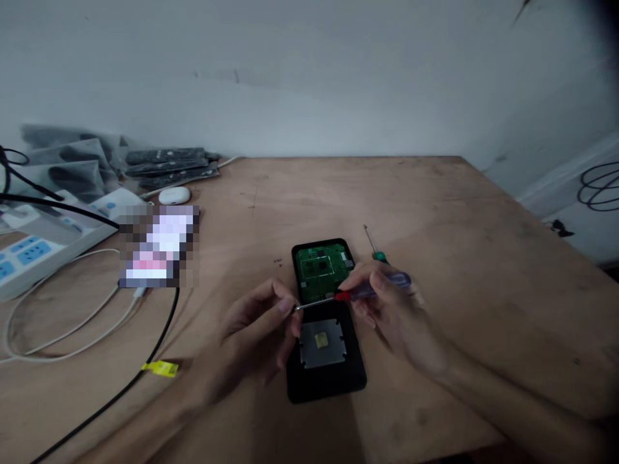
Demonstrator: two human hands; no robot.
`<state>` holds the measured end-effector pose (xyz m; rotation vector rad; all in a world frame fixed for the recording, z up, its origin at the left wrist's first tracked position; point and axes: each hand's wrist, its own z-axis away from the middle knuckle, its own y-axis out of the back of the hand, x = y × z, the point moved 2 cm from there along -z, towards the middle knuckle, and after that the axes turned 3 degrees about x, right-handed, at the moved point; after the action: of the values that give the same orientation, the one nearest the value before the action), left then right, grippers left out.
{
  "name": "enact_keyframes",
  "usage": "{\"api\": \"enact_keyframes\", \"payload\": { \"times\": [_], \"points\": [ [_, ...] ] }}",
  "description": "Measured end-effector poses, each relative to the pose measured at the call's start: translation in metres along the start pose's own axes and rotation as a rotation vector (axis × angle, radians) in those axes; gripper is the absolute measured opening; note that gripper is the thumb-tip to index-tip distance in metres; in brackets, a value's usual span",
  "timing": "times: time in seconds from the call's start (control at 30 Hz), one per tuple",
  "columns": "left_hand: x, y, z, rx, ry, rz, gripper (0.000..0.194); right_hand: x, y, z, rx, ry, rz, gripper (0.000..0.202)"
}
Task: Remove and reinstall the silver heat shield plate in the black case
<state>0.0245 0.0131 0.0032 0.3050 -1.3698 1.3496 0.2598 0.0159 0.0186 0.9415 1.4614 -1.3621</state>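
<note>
My right hand [391, 306] is closed around a screwdriver [360, 291] with a purple handle and a red collar. Its metal shaft points left, level above the device. My left hand [264, 325] pinches thumb and finger together at the screwdriver's tip; a tiny dark thing shows there, too small to name. Below both hands lie two black casing parts, end to end. The far casing [294, 248] holds a green circuit board [322, 264]. In the near cover [329, 386] sits a silver metal plate [322, 354] with a yellowish square pad [321, 339].
Beyond my right hand lies a second screwdriver [380, 256] with a green handle. To the left are a phone [164, 245] on a cable, a white earbud case [175, 195], a power strip [29, 258] and plastic-wrapped items [164, 164]. A black cable [120, 390] crosses the wooden table [483, 290].
</note>
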Motion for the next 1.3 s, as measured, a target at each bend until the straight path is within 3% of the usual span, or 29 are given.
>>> {"api": "enact_keyframes", "payload": {
  "times": [0.47, 0.8, 1.3],
  "points": [
    [-0.003, 0.004, -0.001, 0.001, -0.016, -0.007, 0.021, 0.001, -0.001, 0.002, 0.036, 0.030, 0.034, 0.031],
    [-0.005, 0.009, 0.001, 0.026, 0.012, -0.163, 0.026, -0.006, 0.000, 0.006, -0.007, 0.127, 0.256, 0.030],
    [-0.003, 0.007, 0.000, 0.001, 0.052, -0.211, 0.032, -0.009, -0.001, 0.007, -0.046, 0.177, 0.317, 0.027]
  ]
}}
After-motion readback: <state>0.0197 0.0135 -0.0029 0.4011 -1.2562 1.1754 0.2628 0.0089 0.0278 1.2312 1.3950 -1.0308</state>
